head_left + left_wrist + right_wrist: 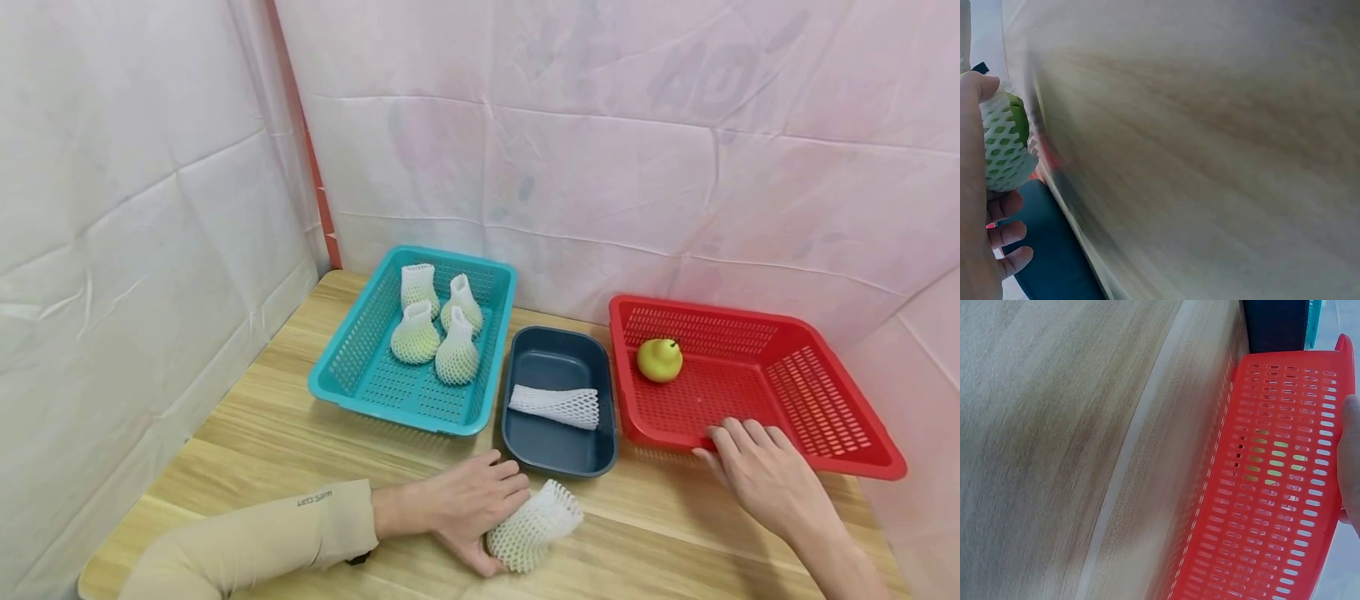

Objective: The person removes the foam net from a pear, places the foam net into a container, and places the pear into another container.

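Observation:
My left hand [474, 506] holds a pear in a white foam net [528, 533] at the table's front, between thumb and fingers. In the left wrist view, green skin of the netted pear [1005, 140] shows through the mesh, with the thumb over one side. My right hand [768, 475] grips the near rim of the red basket [847, 462], fingers over the edge and thumb outside. Inside that basket, near its left wall, sits a bare yellow-green pear [660, 360]. An unfilled white foam net [555, 406] lies in the dark blue tray [558, 457].
To the left stands a teal basket [408, 417] with several netted pears [456, 354] in it. The dark tray sits between the two baskets. All rest on a wooden table [285, 450], with white cloth [600, 167] hanging behind and along the sides.

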### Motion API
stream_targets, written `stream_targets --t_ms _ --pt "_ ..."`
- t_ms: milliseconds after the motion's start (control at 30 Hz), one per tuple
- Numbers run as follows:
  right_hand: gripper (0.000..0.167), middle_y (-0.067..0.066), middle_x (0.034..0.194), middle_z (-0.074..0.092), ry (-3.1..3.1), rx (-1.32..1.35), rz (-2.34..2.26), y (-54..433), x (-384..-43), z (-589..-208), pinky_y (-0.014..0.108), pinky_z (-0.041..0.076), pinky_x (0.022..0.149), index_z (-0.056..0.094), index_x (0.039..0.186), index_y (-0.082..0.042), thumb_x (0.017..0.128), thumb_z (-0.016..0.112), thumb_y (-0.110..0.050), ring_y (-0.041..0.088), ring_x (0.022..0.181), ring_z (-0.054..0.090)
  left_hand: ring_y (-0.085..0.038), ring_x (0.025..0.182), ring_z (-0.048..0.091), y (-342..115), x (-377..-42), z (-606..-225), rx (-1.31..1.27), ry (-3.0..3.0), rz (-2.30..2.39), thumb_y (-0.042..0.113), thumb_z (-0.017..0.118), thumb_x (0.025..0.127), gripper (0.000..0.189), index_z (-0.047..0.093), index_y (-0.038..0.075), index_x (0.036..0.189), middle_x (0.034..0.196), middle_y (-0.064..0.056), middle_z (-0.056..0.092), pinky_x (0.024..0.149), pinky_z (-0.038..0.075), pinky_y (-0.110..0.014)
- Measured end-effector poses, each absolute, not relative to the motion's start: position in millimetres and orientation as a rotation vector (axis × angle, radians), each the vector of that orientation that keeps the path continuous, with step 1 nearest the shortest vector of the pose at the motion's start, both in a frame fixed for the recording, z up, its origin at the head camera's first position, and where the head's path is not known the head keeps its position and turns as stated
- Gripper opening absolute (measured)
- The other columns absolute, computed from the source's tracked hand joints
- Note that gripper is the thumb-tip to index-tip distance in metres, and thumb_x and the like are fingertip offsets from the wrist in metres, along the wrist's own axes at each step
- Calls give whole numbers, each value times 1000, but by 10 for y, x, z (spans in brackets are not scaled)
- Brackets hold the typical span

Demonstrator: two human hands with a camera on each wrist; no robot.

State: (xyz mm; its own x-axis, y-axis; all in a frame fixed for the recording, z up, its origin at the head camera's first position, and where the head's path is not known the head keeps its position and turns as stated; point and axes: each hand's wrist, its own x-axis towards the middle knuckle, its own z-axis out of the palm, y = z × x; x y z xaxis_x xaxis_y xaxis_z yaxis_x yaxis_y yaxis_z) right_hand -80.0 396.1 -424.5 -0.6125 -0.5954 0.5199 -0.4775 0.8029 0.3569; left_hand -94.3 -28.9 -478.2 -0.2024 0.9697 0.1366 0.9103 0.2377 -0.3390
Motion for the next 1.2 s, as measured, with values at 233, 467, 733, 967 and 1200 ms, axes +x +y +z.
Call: stream_targets --t_ms 233,467,733,967,1200 --pt "63 11 82 56 -2340 790 -226 3968 -808 -4253 43 40 58 61 98 2 114 26 -48 32 69 52 -10 95 49 -296 -934 -4800 -1761 -2220 264 91 47 79 76 58 23 110 103 9 53 79 36 -25" --pt "63 12 81 55 -2350 788 -243 3961 -792 -4258 43 40 58 60 98 3 114 27 -48 32 69 51 -10 96 49 -303 -940 -4817 -1765 -2236 263 91 47 79 77 58 22 112 105 9 55 79 37 -25" --pt "62 11 81 54 -2344 789 -239 3964 -801 -4255 43 40 58 60 97 2 114 26 -47 32 68 51 -10 99 51 -313 -957 -4828 -1742 -2258 255 91 48 79 77 57 21 111 107 8 56 81 39 -25" --pt "62 11 82 55 -2353 782 -244 3961 -790 -4270 43 40 59 60 98 2 114 27 -48 32 69 51 -10 100 51 -331 -979 -4835 -1749 -2265 237 95 44 80 81 57 21 112 109 8 57 81 39 -26" --pt "63 12 82 56 -2347 785 -242 3964 -796 -4262 43 40 58 61 98 3 114 27 -48 32 70 52 -10 99 50 -391 -998 -4827 -1749 -2298 130 102 40 76 99 58 19 126 111 8 59 82 40 -26"
